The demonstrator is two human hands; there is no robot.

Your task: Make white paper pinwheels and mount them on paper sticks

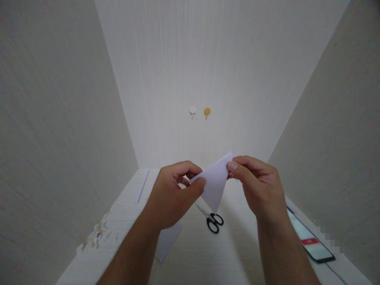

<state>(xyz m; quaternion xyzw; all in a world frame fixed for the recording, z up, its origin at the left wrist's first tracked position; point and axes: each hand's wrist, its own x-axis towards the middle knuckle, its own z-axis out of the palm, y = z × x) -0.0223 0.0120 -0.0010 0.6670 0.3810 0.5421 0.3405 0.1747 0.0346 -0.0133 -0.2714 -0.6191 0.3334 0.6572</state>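
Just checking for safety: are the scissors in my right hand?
No, the scissors lie on the tabletop; your right hand pinches paper.

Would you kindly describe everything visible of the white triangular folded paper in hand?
The white triangular folded paper looks thin and plain, with straight edges and apparent layers at its upper right corner. Held aloft, its lowest corner points down toward the black-handled metal scissors. The left hand pinches its left corner; the right hand, its right one.

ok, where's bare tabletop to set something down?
White tabletop between black-handled metal scissors and right forearm looks bare. Crowded: left edge, white-and-tan scraps; by left forearm, flat white sheet; right edge, black-framed phone; above, left hand and right hand holding folded white paper.
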